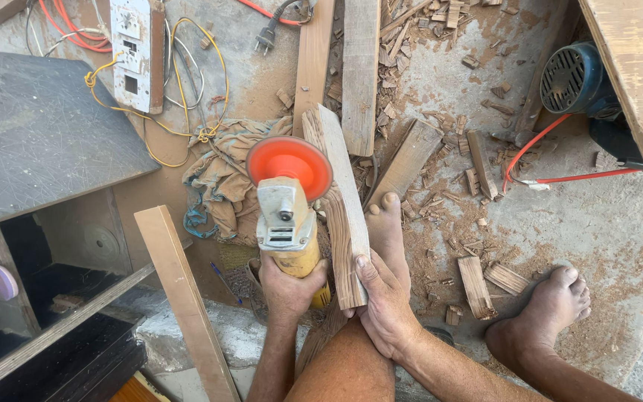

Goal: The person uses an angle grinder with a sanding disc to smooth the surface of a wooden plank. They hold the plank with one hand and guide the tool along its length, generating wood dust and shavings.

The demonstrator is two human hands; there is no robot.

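My left hand grips the yellow body of an angle grinder whose orange disc rests against the side of a curved wooden piece. My right hand clasps the near end of that wooden piece, which stands on edge. My bare left foot lies against the wood's right side, and my right foot rests on the dusty floor further right.
Planks and wood scraps lie scattered in sawdust. A crumpled cloth sits left of the grinder. A dark board, a power strip with yellow and red wires, a loose plank and a blue motor surround me.
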